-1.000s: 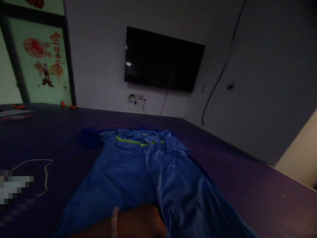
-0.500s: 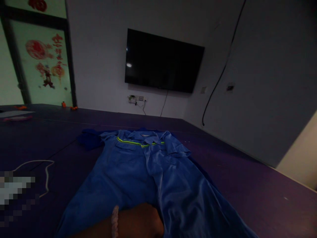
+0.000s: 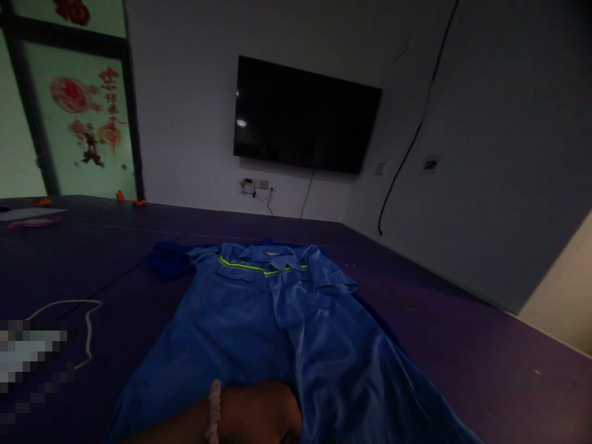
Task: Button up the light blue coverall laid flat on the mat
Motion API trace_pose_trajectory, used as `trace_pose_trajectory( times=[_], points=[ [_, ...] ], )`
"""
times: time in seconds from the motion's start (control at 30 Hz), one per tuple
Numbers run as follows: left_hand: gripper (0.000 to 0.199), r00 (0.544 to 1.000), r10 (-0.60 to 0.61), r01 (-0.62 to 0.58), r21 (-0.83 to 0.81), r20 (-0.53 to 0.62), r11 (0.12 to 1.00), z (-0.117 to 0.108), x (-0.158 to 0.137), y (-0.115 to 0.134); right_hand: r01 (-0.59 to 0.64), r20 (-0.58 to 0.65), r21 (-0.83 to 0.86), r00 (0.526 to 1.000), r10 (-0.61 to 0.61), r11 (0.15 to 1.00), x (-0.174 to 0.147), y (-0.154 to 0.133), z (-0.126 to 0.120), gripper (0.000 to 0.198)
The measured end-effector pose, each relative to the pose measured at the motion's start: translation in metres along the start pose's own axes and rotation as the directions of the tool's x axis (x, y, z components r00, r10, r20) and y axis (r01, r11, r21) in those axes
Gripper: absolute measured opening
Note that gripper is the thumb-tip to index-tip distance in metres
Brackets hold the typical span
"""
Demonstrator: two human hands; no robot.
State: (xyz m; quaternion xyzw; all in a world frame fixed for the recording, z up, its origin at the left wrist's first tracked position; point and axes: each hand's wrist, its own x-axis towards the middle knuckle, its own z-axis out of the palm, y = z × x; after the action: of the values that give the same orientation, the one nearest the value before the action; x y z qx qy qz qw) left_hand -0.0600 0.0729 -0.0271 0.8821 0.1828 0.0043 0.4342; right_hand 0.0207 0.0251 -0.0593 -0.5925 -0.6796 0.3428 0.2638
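Observation:
A blue short-sleeved work shirt point(image 3: 240, 327) lies spread face up on the purple floor, collar pointing away from me. A yellow-green stripe crosses its chest above a pocket flap. My left hand point(image 3: 261, 410), with a pale braided band at the wrist, reaches in from the bottom edge. Its fingers are curled closed at the front opening of the shirt, low on the body; the fingertips are hidden beneath the hand. My right hand is out of view. Darker blue cloth point(image 3: 169, 262) shows beneath and beside the shirt's left sleeve.
On the left, a white cable point(image 3: 87, 327) curves over the purple floor point(image 3: 462, 345) near a blurred-out patch. Farther back lie a flat pale item point(image 3: 32, 213) and small orange objects point(image 3: 139, 203). A television point(image 3: 305, 117) hangs on the wall, and a black cable point(image 3: 407, 148) dangles at right.
My left hand has shifted very slightly to the left, its fingers still closed at the shirt front. The shirt lies practically as before.

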Motion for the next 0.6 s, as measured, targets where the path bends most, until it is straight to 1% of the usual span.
trace_pose_trajectory(
  times=[0.03, 0.1, 0.17, 0.2, 0.27, 0.33, 0.37, 0.43, 0.47, 0.53, 0.6],
  points=[
    [0.021, 1.0, 0.003, -0.003, -0.014, -0.004, 1.0, 0.0, -0.003, 0.002, -0.016, 0.004, 0.007, 1.0, 0.016, 1.0, 0.009, -0.005, 0.012, 0.024],
    [0.024, 1.0, 0.007, -0.008, -0.047, -0.02, 0.999, 0.0, -0.009, 0.005, -0.143, -0.041, 0.051, 0.989, 0.145, 0.988, 0.028, -0.016, 0.04, 0.026],
    [0.027, 0.999, 0.005, -0.008, -0.081, -0.043, 0.997, 0.0, -0.015, 0.008, -0.275, -0.133, 0.051, 0.951, 0.279, 0.96, 0.044, -0.025, 0.066, 0.027],
    [0.028, 0.999, 0.001, -0.006, -0.096, -0.054, 0.995, 0.001, -0.017, 0.01, -0.288, -0.169, 0.057, 0.941, 0.294, 0.956, 0.049, -0.027, 0.076, 0.026],
    [0.03, 0.997, -0.011, 0.002, -0.125, -0.076, 0.992, 0.001, -0.02, 0.013, -0.201, -0.178, 0.097, 0.96, 0.216, 0.975, 0.053, -0.027, 0.087, 0.02],
    [0.03, 0.995, -0.031, 0.016, -0.151, -0.097, 0.988, 0.002, -0.02, 0.015, -0.15, -0.18, 0.112, 0.969, 0.169, 0.982, 0.052, -0.024, 0.087, 0.016],
    [0.03, 0.993, -0.043, 0.026, -0.164, -0.106, 0.986, 0.002, -0.02, 0.016, -0.143, -0.177, 0.114, 0.971, 0.162, 0.983, 0.05, -0.024, 0.084, 0.015],
    [0.03, 0.99, -0.072, 0.049, -0.187, -0.121, 0.981, 0.003, -0.019, 0.017, -0.147, -0.205, 0.116, 0.964, 0.168, 0.982, 0.047, -0.026, 0.076, 0.016],
    [0.03, 0.988, -0.088, 0.061, -0.198, -0.128, 0.978, 0.003, -0.019, 0.018, -0.149, -0.237, 0.122, 0.956, 0.174, 0.981, 0.046, -0.028, 0.072, 0.017],
    [0.03, 0.983, -0.118, 0.086, -0.219, -0.14, 0.972, 0.004, -0.019, 0.019, -0.137, -0.349, 0.137, 0.92, 0.177, 0.981, 0.045, -0.032, 0.067, 0.02],
    [0.031, 0.978, -0.148, 0.11, -0.237, -0.149, 0.965, 0.005, -0.019, 0.02, -0.102, -0.464, 0.143, 0.872, 0.158, 0.984, 0.046, -0.035, 0.065, 0.024]
  ],
)
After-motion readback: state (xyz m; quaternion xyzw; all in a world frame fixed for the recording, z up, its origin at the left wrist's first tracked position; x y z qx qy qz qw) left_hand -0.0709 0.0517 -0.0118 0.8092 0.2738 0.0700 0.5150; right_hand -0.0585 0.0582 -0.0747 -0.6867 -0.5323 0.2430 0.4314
